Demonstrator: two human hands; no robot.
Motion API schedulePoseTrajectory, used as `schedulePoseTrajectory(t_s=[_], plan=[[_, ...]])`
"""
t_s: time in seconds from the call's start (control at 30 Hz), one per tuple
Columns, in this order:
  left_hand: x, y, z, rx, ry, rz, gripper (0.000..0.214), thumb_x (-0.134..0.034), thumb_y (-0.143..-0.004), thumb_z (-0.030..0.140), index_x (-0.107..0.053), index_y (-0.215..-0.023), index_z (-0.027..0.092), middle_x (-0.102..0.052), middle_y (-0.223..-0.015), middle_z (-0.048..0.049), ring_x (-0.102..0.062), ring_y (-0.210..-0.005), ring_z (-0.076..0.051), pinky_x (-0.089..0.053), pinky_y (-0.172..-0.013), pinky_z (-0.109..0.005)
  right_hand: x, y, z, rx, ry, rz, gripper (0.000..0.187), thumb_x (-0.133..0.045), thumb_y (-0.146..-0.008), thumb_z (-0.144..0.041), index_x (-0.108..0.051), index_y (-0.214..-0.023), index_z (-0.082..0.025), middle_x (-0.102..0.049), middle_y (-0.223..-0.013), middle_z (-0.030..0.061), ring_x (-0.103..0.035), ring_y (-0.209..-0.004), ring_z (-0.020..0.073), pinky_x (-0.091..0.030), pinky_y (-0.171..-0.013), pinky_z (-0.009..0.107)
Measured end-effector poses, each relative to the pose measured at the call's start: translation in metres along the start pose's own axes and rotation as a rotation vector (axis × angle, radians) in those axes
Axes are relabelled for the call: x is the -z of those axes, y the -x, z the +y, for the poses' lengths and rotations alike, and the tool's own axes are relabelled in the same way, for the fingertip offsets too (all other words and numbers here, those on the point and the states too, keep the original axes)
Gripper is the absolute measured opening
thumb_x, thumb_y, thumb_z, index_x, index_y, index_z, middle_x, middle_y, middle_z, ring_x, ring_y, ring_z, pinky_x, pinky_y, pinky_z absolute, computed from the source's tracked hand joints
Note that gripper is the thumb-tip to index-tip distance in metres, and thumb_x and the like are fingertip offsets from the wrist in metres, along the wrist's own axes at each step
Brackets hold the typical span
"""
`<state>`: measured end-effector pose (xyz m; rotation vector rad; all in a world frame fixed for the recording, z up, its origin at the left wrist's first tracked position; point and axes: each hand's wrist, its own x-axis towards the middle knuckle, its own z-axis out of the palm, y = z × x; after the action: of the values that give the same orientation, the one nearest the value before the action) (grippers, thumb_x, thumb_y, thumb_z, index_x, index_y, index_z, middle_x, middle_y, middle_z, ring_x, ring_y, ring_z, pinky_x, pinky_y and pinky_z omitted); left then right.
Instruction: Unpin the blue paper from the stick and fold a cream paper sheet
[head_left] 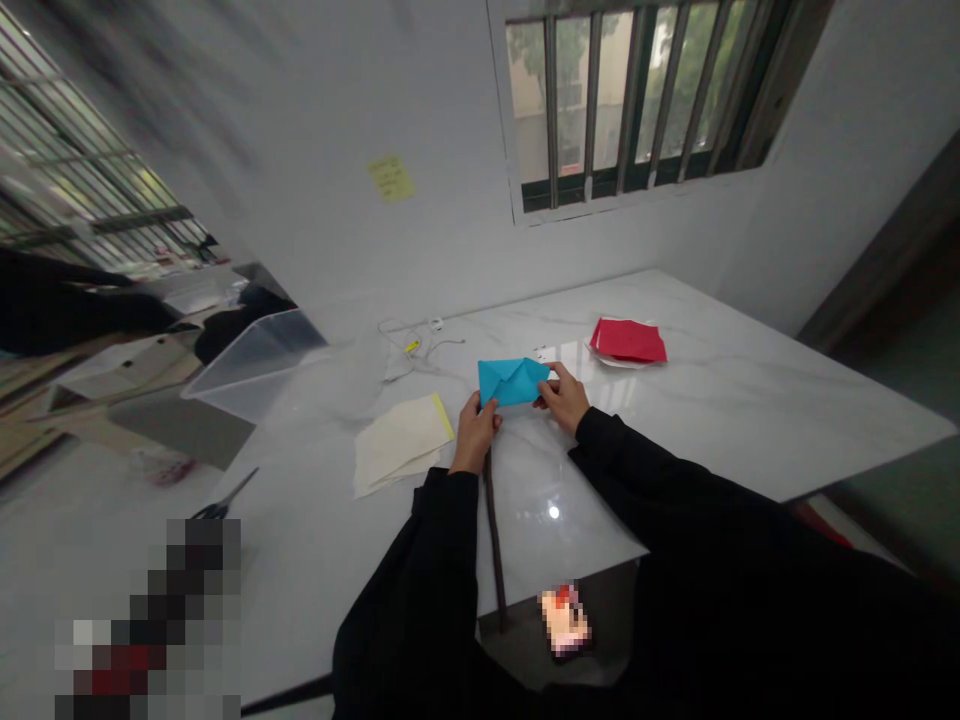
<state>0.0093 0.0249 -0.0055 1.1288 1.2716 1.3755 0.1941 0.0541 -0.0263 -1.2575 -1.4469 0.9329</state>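
Observation:
A folded sheet of blue paper point(514, 382), shaped much like an envelope with creased flaps, is held up above the table between both hands. My left hand point(475, 432) pinches its lower left corner, thumb on the front. At the right end, my right hand point(564, 396) grips the edge between thumb and fingers. Left of my left hand lies a stack of cream paper point(401, 442) with a yellow strip along one side. Beyond my right hand rests a small pile of red paper point(630, 341) over white sheets.
The white marbled table point(720, 420) runs to the wall. A cable point(426, 348) lies near the wall, scissors point(225, 498) at the left. A yellow sticky note point(391, 178) is on the wall. A clear plastic panel point(259, 365) stands at left; dark-clothed people are beyond it.

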Motion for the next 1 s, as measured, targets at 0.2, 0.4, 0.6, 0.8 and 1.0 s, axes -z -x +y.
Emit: schedulePoseTrajectory(t_s=[0.2,0.4,0.6,0.8,1.0], plan=[[0.001,-0.001,0.001,0.038,0.0,0.0,0.021,-0.062,-0.086,0.039,-0.063,-0.081,0.018,-0.054,-0.052,0.0007,-0.045,-0.045,-0.011,-0.025,-0.044,-0.02,0.008,-0.001,-0.005,0.234,0.067,0.078,0.078,-0.064,-0.078,-0.021,-0.04,-0.152,-0.022,-0.061,-0.142,0.0162,-0.071,-0.088,0.0187,-0.061,-0.072,0.031],[0.003,-0.001,0.001,0.073,0.038,0.039,0.028,-0.061,-0.088,0.045,-0.054,-0.076,0.021,-0.056,-0.054,-0.0007,-0.042,-0.042,-0.01,-0.026,-0.043,-0.02,0.019,-0.005,-0.01,0.416,0.261,0.012,0.033,-0.052,-0.077,-0.008,-0.077,-0.094,-0.019,-0.06,-0.143,0.012,-0.058,-0.134,0.0278,-0.049,-0.114,0.045],[0.003,-0.001,0.001,0.082,0.097,0.026,0.033,-0.071,-0.08,0.048,-0.054,-0.076,0.02,-0.056,-0.059,-0.0001,-0.043,-0.043,-0.008,-0.028,-0.043,-0.021,0.018,-0.008,-0.001,0.383,0.29,-0.128,0.063,-0.048,-0.073,0.001,-0.075,-0.126,-0.02,-0.061,-0.148,0.009,-0.056,-0.139,0.0232,-0.039,-0.123,0.042],[0.003,-0.002,0.002,0.059,0.097,-0.07,0.019,-0.065,-0.069,0.033,-0.052,-0.075,0.02,-0.05,-0.058,0.0033,-0.047,-0.049,-0.01,-0.027,-0.044,-0.02,0.021,-0.011,0.001,0.295,0.178,-0.06,0.06,-0.055,-0.082,-0.008,-0.068,-0.139,-0.022,-0.068,-0.14,0.008,-0.064,-0.126,0.0256,-0.052,-0.106,0.041],[0.004,-0.002,0.001,0.046,-0.041,-0.136,0.021,-0.069,-0.061,0.026,-0.056,-0.075,0.018,-0.053,-0.061,0.0045,-0.042,-0.052,-0.008,-0.028,-0.049,-0.021,0.025,-0.022,0.01,0.22,0.011,-0.115,0.044,-0.062,-0.084,-0.018,-0.076,-0.125,-0.024,-0.075,-0.127,0.004,-0.069,-0.111,0.0262,-0.053,-0.101,0.043]])
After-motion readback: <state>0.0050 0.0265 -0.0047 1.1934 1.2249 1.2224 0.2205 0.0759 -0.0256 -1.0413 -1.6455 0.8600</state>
